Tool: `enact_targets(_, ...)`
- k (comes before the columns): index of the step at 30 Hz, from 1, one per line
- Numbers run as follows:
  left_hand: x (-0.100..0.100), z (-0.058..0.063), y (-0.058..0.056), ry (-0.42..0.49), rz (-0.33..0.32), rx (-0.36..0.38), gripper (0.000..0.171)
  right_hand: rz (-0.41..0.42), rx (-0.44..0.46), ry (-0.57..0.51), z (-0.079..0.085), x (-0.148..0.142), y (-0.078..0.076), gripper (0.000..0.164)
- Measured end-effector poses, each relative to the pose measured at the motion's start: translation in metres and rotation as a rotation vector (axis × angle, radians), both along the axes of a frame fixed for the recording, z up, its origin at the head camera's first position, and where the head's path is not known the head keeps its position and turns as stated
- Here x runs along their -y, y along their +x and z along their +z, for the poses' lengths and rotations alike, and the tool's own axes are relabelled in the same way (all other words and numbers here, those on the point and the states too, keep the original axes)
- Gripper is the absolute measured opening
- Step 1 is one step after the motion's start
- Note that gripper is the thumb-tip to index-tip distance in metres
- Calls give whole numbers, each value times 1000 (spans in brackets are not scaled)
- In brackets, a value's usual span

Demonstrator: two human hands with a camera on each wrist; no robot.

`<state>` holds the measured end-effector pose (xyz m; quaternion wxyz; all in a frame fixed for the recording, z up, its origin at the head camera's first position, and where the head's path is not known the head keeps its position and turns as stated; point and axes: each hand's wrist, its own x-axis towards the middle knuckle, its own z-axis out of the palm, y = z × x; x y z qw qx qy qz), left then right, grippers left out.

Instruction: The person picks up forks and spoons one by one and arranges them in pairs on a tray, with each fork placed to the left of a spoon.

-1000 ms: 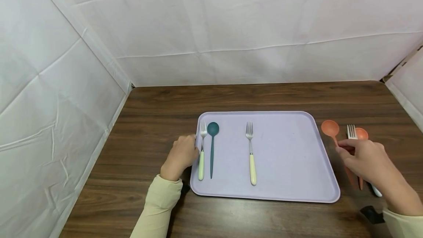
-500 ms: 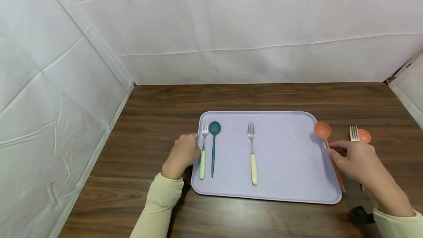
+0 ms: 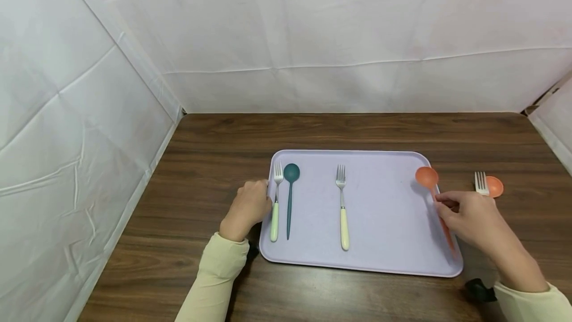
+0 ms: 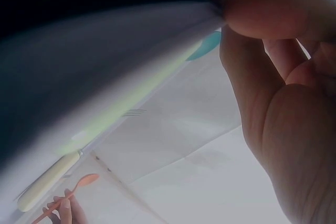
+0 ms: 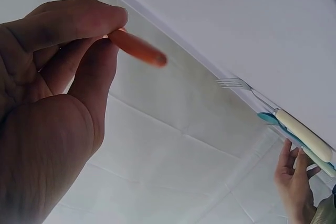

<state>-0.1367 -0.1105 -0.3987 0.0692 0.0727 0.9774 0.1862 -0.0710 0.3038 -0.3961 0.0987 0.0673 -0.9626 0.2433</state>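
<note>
My left hand (image 3: pixel 247 210) holds the left rim of a lilac tray (image 3: pixel 389 222), its thumb and fingers meeting at the edge in the left wrist view. Between thumb and fingertips, my right hand (image 3: pixel 471 220) pinches the handle of an orange spoon (image 3: pixel 426 177) above the tray's right edge; the spoon's shadow falls on the tray. A fork with a green handle (image 3: pixel 274 222) and a dark teal spoon (image 3: pixel 291 173) lie side by side at the tray's left. Around the tray's middle lies a fork with a cream handle (image 3: pixel 344 227).
On the wooden table (image 3: pixel 339 130), right of the tray, lie another fork (image 3: pixel 481 183) and a second orange spoon (image 3: pixel 494 186), their handles hidden by my right hand. White cloth walls (image 3: pixel 335 29) stand behind and at both sides.
My right hand has carried the orange spoon leftward from the table beside the tray to over the tray's right edge. The left hand has stayed at the tray's left rim.
</note>
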Motion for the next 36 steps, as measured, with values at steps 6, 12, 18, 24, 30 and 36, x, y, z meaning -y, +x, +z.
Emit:
enact_targets(6,0,0,-1,-2,4,14,12,-4,-5,15,1,10,-2,14)
enact_targets(12,0,0,0,-1,12,24,13,13,17,-16,1,17,-4,15)
enact_targets(18,-1,2,0,-1,14,25,13,18,15,-4,3,23,-5,15)
enact_targets(24,-1,2,0,0,10,29,13,20,45,-6,5,29,-5,17)
enact_targets(30,-1,3,1,0,7,28,13,22,33,-3,2,32,-7,15)
enact_targets(36,-2,3,1,1,9,26,13,27,72,-6,1,36,-9,16)
